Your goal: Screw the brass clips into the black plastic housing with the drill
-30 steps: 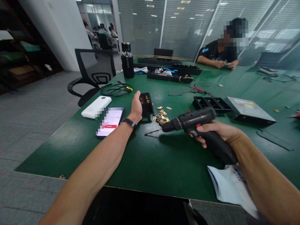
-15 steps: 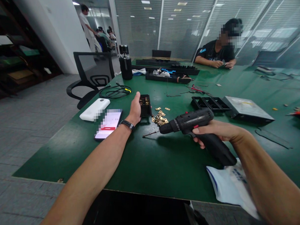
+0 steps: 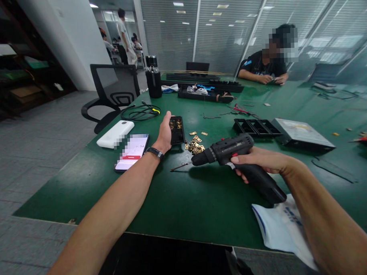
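My left hand (image 3: pixel 165 134) grips a small black box (image 3: pixel 177 131) by its left side, tipped so its inside shows brass pieces. My right hand (image 3: pixel 256 161) is wrapped round the handle of a black cordless drill (image 3: pixel 232 150), with the thumb by its red switch. The drill's long thin bit (image 3: pixel 181 166) points left, over the green table and apart from the box. Between box and drill lies a loose pile of small brass plates (image 3: pixel 196 146). The fingers of my left hand behind the box are partly hidden.
A phone (image 3: pixel 131 153) and white power bank (image 3: pixel 115 134) lie left; a coiled cable (image 3: pixel 142 111) is behind them. Right stand a black divided tray (image 3: pixel 257 127) and a metal case (image 3: pixel 303 134). A pale cloth (image 3: pixel 273 222) lies at the front edge. A person (image 3: pixel 262 66) sits opposite.
My right hand and the drill have shifted slightly left and down, and the bit now points further left. My left hand and the box have barely moved. A standing person in the background has moved right.
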`<move>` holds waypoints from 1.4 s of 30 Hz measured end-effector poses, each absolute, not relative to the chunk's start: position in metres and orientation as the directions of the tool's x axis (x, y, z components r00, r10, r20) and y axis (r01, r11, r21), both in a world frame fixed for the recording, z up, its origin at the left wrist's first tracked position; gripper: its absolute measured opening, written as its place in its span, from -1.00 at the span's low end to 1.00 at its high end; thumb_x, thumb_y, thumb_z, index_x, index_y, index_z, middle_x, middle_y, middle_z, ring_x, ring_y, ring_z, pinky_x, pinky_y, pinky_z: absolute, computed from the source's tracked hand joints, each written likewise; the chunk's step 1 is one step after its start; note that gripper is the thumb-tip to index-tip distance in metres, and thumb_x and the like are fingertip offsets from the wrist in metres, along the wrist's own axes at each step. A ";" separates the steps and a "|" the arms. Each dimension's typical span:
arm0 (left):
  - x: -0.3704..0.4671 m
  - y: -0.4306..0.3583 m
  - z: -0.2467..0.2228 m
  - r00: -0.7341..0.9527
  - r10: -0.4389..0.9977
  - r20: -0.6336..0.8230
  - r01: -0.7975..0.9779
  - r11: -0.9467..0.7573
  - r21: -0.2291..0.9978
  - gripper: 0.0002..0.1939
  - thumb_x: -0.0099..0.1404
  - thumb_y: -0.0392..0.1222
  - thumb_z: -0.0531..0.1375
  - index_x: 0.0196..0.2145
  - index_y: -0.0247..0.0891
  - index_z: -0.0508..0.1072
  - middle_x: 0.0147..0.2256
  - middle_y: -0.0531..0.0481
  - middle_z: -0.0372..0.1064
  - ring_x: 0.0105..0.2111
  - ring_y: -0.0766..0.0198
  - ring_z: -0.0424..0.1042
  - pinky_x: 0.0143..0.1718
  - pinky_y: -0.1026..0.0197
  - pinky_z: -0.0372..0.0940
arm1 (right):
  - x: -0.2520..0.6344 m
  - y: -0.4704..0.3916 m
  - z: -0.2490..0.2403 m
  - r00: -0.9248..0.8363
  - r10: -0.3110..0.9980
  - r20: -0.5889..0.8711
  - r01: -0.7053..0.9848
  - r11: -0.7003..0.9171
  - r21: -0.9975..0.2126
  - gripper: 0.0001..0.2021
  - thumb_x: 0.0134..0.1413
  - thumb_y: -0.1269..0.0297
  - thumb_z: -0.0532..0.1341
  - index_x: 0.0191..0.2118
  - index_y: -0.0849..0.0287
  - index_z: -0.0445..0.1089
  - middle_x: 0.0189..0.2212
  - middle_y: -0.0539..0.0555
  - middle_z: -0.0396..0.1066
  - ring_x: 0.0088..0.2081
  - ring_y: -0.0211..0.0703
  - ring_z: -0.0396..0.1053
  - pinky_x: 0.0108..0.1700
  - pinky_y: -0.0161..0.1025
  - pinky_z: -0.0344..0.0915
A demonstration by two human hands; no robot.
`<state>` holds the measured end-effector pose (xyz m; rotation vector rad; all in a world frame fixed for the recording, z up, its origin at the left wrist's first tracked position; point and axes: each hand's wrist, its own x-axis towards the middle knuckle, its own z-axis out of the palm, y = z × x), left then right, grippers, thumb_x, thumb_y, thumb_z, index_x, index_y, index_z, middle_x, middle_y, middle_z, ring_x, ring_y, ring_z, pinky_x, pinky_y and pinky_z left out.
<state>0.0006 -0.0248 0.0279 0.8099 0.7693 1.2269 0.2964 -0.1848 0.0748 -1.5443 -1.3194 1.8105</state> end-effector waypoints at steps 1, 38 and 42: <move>0.000 -0.025 0.028 0.162 0.985 -0.058 -0.496 0.132 0.858 -0.41 0.34 0.45 0.17 -0.22 -0.19 0.48 -0.50 0.02 0.44 -0.46 0.22 0.53 -0.47 0.23 0.37 | 0.297 -0.184 0.073 -0.305 0.796 -0.524 0.251 -0.463 -0.850 -0.59 0.14 0.02 0.52 -0.09 0.17 0.46 -0.38 0.12 0.60 -0.43 -0.09 0.59 -0.36 -0.21 0.59; 0.011 -0.026 0.016 -0.021 0.987 0.160 -0.409 -0.155 0.900 -0.56 0.38 0.30 0.21 -0.29 -0.16 0.46 -0.43 0.08 0.38 -0.46 0.31 0.36 -0.37 0.25 0.34 | 0.231 -0.208 0.094 -0.053 0.935 0.350 0.644 0.300 -0.704 -0.76 0.16 0.15 0.47 -0.09 0.09 0.64 -0.38 0.07 0.55 -0.34 0.02 0.46 -0.34 -0.12 0.42; 0.011 -0.026 0.017 -0.034 0.986 0.160 -0.415 -0.160 0.896 -0.56 0.41 0.29 0.16 -0.27 -0.17 0.45 -0.43 0.07 0.37 -0.46 0.30 0.36 -0.38 0.25 0.33 | 0.233 -0.213 0.097 -0.037 0.952 0.304 0.680 0.247 -0.691 -0.75 0.19 0.08 0.46 -0.08 0.06 0.63 -0.37 0.06 0.56 -0.36 0.00 0.46 -0.34 -0.11 0.43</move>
